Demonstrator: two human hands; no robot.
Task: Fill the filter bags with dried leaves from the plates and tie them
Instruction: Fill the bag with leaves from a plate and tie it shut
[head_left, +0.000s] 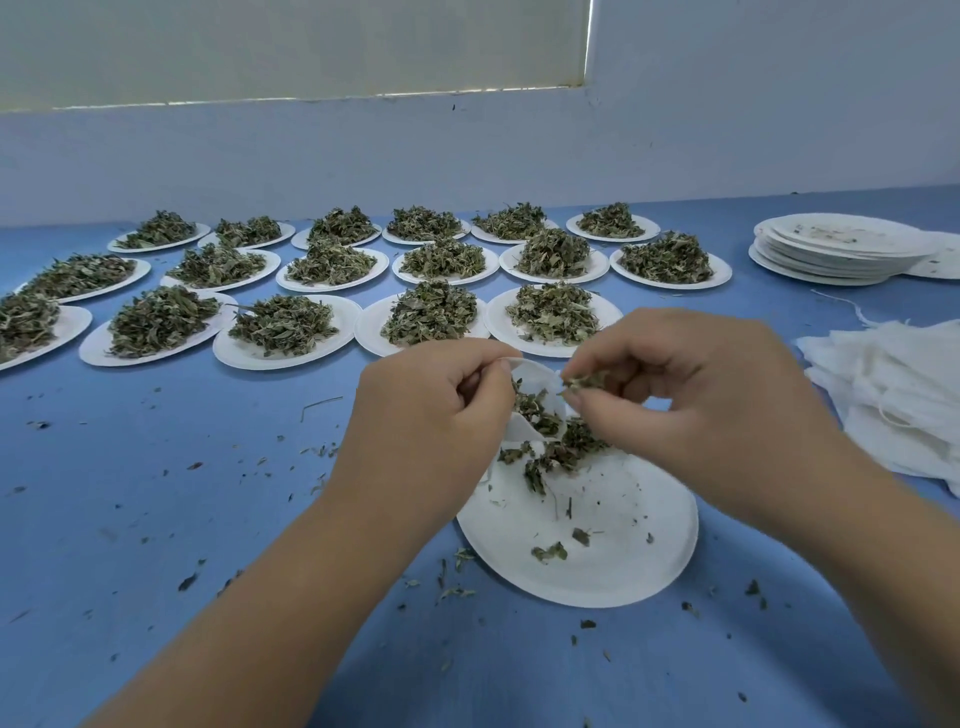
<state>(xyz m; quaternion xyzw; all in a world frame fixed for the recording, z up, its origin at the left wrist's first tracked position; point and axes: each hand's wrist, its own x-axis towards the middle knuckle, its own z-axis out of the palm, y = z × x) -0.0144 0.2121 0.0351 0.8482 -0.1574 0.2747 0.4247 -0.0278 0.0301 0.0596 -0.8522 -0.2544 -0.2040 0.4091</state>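
My left hand pinches the rim of a white filter bag and holds its mouth open over a white paper plate. Dried green leaves show inside the bag. My right hand pinches a small tuft of dried leaves right at the bag's mouth. A small heap of leaves lies on the plate's far edge under my hands, with a few crumbs scattered nearer me.
Several paper plates heaped with dried leaves stand in rows across the blue table. A stack of used plates sits far right. A pile of white filter bags lies at the right edge. Leaf crumbs litter the table.
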